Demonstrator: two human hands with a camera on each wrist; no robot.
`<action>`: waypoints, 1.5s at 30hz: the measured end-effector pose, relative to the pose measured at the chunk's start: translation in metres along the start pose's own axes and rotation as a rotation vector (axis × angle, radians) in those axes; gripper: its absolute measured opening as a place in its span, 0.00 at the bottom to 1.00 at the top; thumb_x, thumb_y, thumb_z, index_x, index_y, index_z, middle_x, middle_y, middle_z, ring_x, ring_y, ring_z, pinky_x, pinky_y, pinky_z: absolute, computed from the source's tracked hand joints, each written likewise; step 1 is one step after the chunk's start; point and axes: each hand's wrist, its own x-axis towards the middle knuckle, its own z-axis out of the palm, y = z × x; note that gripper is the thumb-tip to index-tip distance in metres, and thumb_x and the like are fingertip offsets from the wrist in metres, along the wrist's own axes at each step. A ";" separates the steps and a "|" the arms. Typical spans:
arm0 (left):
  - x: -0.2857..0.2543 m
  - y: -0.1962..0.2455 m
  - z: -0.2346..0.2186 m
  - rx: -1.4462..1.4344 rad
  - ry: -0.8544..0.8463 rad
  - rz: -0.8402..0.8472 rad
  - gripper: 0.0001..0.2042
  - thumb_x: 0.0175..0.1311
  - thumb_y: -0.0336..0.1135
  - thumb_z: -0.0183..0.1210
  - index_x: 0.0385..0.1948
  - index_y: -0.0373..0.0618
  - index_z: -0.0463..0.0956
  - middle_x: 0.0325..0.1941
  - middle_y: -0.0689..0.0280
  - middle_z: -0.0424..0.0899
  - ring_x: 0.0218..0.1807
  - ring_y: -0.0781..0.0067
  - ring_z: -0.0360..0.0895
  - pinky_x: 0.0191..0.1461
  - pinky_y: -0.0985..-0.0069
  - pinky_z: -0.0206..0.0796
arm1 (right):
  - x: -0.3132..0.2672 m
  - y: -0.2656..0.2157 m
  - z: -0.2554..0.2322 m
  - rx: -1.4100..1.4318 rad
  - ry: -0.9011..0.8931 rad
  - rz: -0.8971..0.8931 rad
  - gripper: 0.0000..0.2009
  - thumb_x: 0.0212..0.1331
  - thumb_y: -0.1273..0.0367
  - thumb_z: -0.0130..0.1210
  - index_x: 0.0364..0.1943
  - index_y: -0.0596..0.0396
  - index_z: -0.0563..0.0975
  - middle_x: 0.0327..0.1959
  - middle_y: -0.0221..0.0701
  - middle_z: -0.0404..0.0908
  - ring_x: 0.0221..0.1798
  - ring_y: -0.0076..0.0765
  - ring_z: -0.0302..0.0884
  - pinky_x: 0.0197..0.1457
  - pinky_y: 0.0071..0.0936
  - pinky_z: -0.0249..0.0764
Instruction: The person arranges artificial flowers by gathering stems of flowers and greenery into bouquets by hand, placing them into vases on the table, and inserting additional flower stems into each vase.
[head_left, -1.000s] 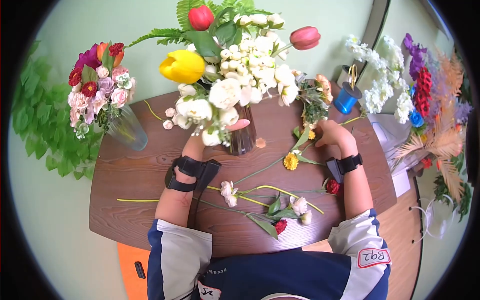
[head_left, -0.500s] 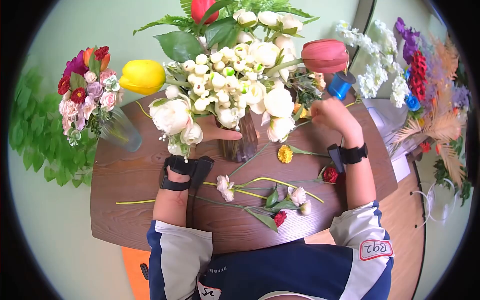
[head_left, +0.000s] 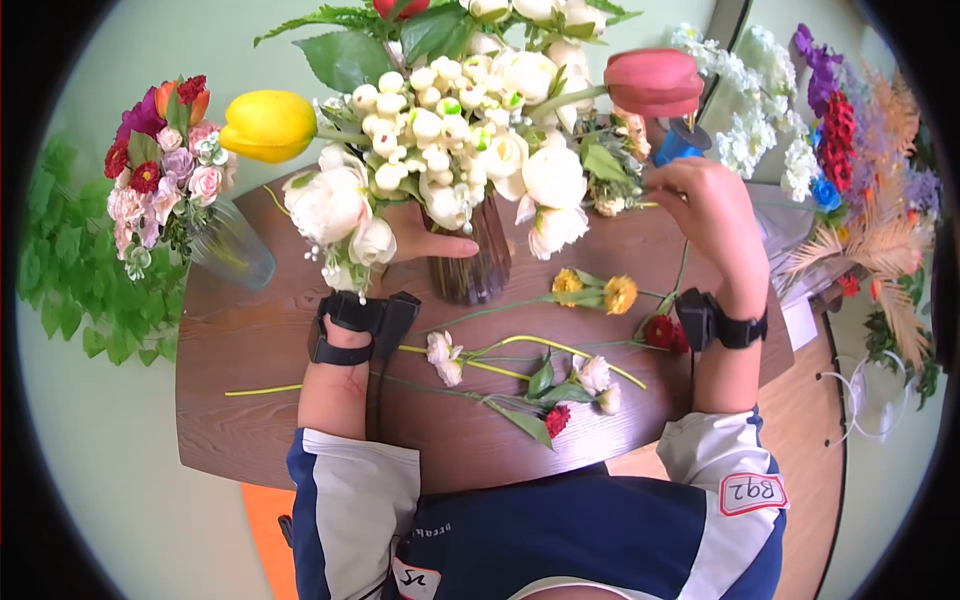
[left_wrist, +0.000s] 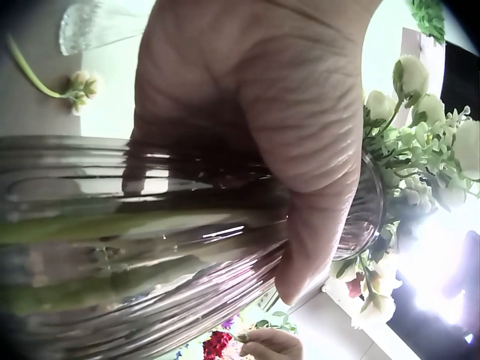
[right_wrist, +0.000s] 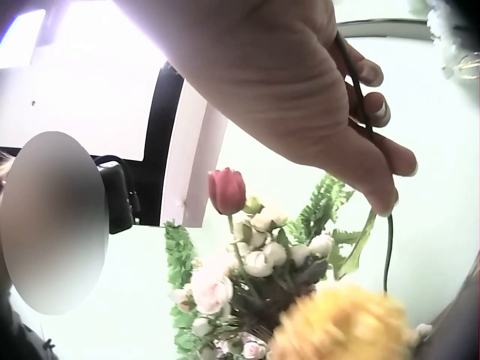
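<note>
My left hand (left_wrist: 247,97) grips a ribbed clear glass vase (head_left: 470,265), its thumb lying across the glass. The vase bears a big bouquet of white flowers (head_left: 430,130), with a yellow tulip (head_left: 268,127) out to the left and a pink tulip (head_left: 655,82) out to the right. Right of the bouquet, my right hand (head_left: 710,205) pinches a thin green flower stem (right_wrist: 389,255) between thumb and fingers. A yellow flower (right_wrist: 337,326) looms blurred below that hand in the right wrist view.
Cut flowers lie across the dark wooden table (head_left: 250,340), among them pale pink blooms (head_left: 443,358) and a red one (head_left: 558,420). A second vase (head_left: 235,245) with mixed flowers leans at left. A blue container (head_left: 682,145) stands behind my right hand.
The bouquet has come nearer and larger in view, its yellow tulip shifting left. My right hand has moved rightward, and a yellow flower beside the bouquet has come down next to the other on the table.
</note>
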 end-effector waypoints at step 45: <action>-0.075 -0.022 0.059 1.065 0.132 -0.134 0.10 0.48 0.34 0.57 0.16 0.34 0.76 0.18 0.48 0.76 0.26 0.48 0.78 0.32 0.61 0.72 | -0.024 -0.049 0.078 0.097 -0.623 -0.190 0.13 0.41 0.70 0.62 0.34 0.56 0.77 0.33 0.40 0.78 0.39 0.48 0.75 0.43 0.37 0.71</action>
